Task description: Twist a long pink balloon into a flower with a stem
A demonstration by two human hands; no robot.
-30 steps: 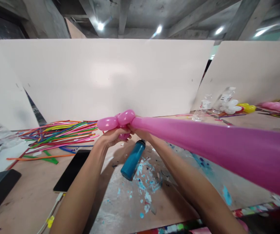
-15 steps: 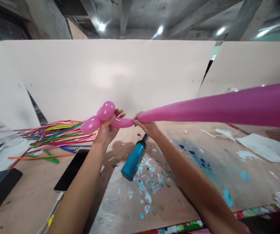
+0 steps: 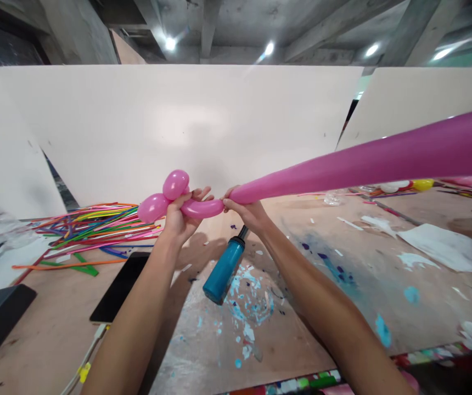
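Note:
A long pink balloon [image 3: 376, 156] stretches from the middle of the view out past the right edge, above the table. Its left end is twisted into small bubbles [image 3: 166, 195]. My left hand [image 3: 180, 219] is closed round those bubbles and a short sausage segment [image 3: 203, 208]. My right hand [image 3: 246, 211] pinches the balloon at the twist where the long part begins. Both hands are raised above the wooden table [image 3: 46, 329].
A teal hand pump [image 3: 224, 270] lies on the table under my hands. A pile of several uninflated coloured balloons [image 3: 91, 227] lies at left, a black phone [image 3: 121, 288] in front of it. White boards [image 3: 186, 126] stand behind. Paper scraps [image 3: 442, 247] and finished balloons [image 3: 409, 185] lie at right.
The long part of the balloon has swung up from low at the right to above the table. A new short segment has appeared between my hands, which moved apart slightly.

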